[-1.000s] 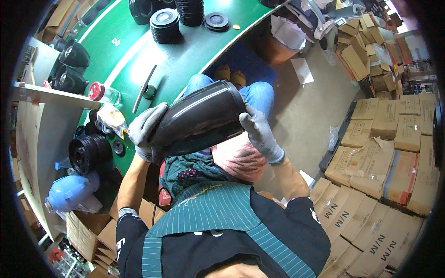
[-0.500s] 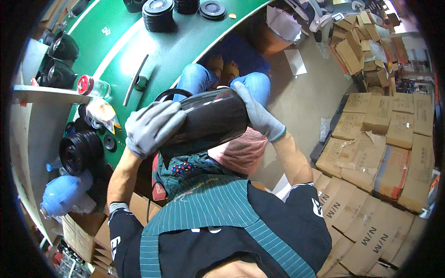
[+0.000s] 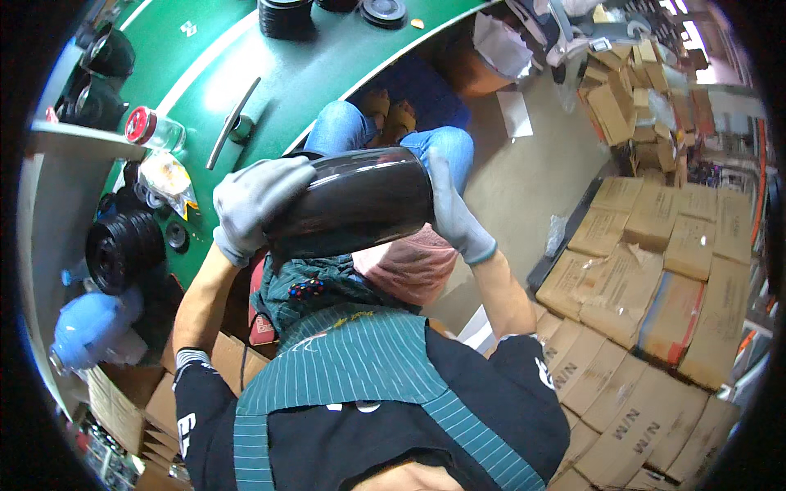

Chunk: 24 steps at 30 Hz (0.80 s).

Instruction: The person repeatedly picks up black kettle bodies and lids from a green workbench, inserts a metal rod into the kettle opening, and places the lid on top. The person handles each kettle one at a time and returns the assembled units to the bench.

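A glossy black jug (image 3: 360, 196) lies on its side above my lap, held between both gloved hands. My left hand (image 3: 258, 204), in a grey glove, is wrapped over its left end; that end and any handle there are mostly hidden. At the other end my right hand (image 3: 454, 213), gloved too, presses against the rounded edge with its thumb side up. Under the jug a pink cloth (image 3: 409, 266) is draped over my lap, beside a dark green apron (image 3: 344, 356).
On the green table (image 3: 270, 123) lie a dark curved strip (image 3: 235, 123), a red-lidded clear jar (image 3: 154, 128) and stacked black lids (image 3: 285, 18). More black parts (image 3: 123, 250) and a light blue rounded object (image 3: 94, 331) are at left. Cardboard boxes (image 3: 630, 286) fill the right.
The jug has turned a little in my hands, and its black loop handle, visible before, is now mostly hidden. Both hands still hold its ends; the whole view has shifted slightly.
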Available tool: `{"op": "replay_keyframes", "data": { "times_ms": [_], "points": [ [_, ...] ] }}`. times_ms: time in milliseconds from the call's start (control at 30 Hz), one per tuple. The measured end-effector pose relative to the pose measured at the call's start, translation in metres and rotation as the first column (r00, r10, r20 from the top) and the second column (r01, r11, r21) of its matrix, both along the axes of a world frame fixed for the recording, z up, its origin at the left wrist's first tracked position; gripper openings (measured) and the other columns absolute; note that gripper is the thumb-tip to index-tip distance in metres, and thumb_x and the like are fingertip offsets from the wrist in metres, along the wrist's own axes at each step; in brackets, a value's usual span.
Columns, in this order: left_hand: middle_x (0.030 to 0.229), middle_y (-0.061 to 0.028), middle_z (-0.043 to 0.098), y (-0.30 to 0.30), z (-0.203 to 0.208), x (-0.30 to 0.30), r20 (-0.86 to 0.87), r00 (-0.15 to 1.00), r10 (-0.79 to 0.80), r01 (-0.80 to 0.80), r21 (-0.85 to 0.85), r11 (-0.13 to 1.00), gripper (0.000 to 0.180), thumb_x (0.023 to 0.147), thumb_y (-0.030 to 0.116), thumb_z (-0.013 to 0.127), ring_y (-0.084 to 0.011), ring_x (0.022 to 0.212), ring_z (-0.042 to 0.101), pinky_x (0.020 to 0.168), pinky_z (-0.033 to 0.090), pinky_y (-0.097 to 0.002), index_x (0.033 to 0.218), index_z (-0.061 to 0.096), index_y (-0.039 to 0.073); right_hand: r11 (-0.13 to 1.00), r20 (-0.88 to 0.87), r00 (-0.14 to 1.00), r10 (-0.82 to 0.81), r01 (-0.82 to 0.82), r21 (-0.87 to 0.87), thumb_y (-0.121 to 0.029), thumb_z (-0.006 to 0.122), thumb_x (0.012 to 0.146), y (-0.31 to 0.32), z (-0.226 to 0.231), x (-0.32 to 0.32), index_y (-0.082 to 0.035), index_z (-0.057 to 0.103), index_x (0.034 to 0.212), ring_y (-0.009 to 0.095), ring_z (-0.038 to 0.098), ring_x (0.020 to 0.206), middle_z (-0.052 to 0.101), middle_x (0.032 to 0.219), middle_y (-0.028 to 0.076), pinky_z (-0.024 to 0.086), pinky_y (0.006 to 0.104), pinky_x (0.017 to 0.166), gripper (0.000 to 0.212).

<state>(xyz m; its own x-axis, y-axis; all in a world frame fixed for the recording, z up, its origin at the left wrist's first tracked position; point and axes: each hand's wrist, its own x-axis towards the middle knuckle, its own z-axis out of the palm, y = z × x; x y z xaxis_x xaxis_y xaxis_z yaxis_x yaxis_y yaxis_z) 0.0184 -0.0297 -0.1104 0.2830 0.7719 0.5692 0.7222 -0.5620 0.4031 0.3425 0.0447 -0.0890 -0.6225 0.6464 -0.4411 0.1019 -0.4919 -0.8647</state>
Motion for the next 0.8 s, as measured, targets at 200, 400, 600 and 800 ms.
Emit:
{"op": "replay_keyframes", "data": {
  "times_ms": [200,400,600,800],
  "points": [
    [0.122,-0.0179,0.077,-0.014,-0.074,0.004,0.745,0.581,0.327,0.281,-0.561,0.779,0.052,0.098,0.037,0.068,-0.0269,0.109,0.077,0.094,0.062,-0.0382,0.132,0.072,-0.002,0.506,-0.184,0.978,-0.097,0.208,0.837,-0.048,0.035,0.117,-0.016,-0.020,-0.022,-0.002,0.017,0.173,0.030,0.025,0.163,0.023,0.177,0.021,0.021,0.0404,0.132,0.074],
    [0.115,-0.0185,0.078,-0.002,0.013,-0.003,-0.081,0.988,-0.129,0.133,0.038,0.990,0.046,0.082,0.025,0.077,-0.0356,0.101,0.079,0.087,0.064,-0.0443,0.124,0.077,0.006,0.994,0.126,0.990,-0.058,0.046,0.096,-0.041,0.021,0.121,-0.008,-0.001,-0.015,0.000,0.037,0.165,0.028,0.053,0.145,0.050,0.162,0.017,0.032,0.0374,0.127,0.063],
    [0.122,-0.0080,0.077,-0.017,-0.053,0.003,0.754,0.585,0.299,0.364,-0.573,0.734,0.044,0.094,0.027,0.079,-0.0138,0.113,0.069,0.100,0.057,-0.0343,0.125,0.075,-0.004,0.597,-0.135,0.991,-0.008,0.113,0.794,-0.083,0.044,0.099,-0.037,-0.015,-0.016,-0.002,0.007,0.174,0.036,0.011,0.167,0.003,0.181,0.024,0.011,0.0477,0.134,0.116],
    [0.112,-0.0149,0.080,0.007,0.010,0.001,-0.009,0.990,-0.144,0.144,0.082,0.986,0.039,0.084,0.022,0.077,-0.0352,0.099,0.080,0.087,0.064,-0.0428,0.119,0.079,0.006,0.969,0.046,0.976,-0.212,0.216,-0.121,-0.049,0.023,0.119,-0.018,-0.001,-0.019,0.002,0.049,0.158,0.022,0.056,0.140,0.061,0.151,0.016,0.037,0.0366,0.126,0.069]
  ]
}}
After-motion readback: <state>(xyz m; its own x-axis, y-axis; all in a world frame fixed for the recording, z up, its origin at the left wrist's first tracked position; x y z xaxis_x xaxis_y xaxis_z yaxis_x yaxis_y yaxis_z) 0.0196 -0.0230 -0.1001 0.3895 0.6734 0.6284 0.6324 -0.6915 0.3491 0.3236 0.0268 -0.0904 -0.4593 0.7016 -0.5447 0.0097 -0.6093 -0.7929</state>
